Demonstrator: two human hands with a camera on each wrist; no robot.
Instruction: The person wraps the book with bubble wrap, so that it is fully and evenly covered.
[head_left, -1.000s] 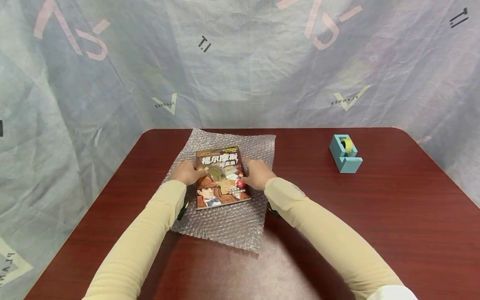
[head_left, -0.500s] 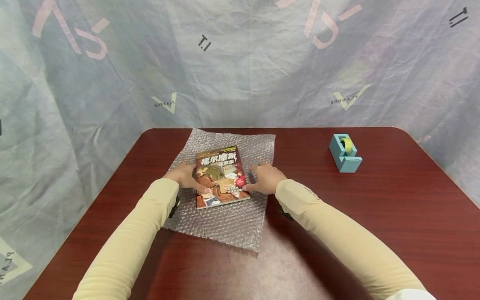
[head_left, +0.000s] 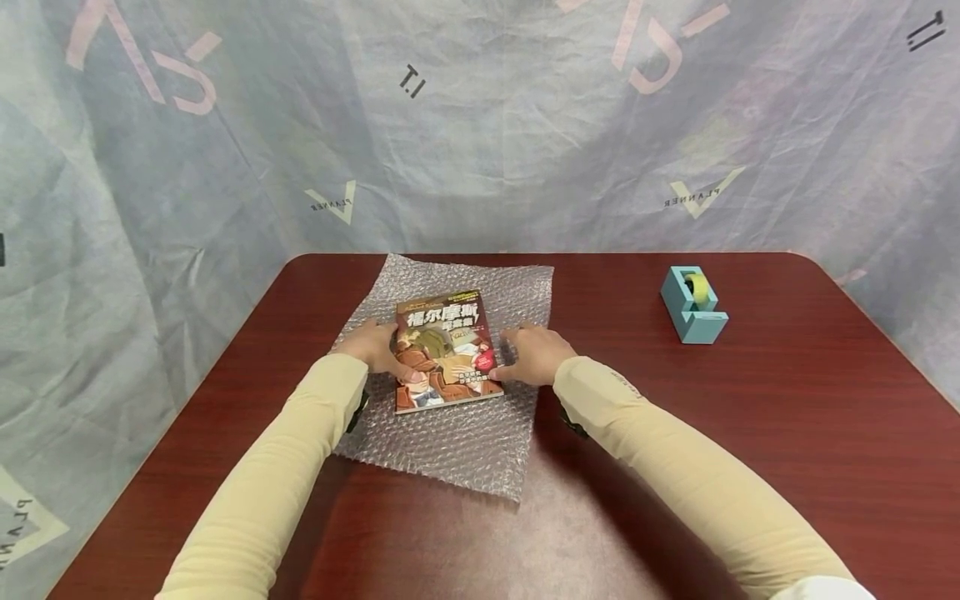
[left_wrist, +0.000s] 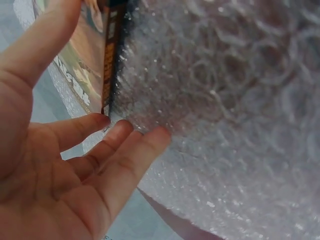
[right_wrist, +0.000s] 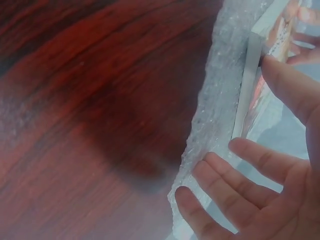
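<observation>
A comic-style book with a brown illustrated cover lies face up, slightly turned, on a sheet of bubble wrap. My left hand is at its left side, thumb over the lower cover. In the left wrist view, the spread fingers reach past the dark spine onto the wrap. At the opposite side is my right hand, thumb tip right at the lower right edge. From the right wrist, its loosely spread fingers show beside the pale page edge.
A light blue tape dispenser with a yellow roll stands at the back right of the dark red table. A grey printed cloth hangs behind the table and along its sides.
Both hands have loosened and moved slightly outward from the book, their thumbs now lower along it. Book and bubble wrap stay nearly in place; the view has shifted slightly.
</observation>
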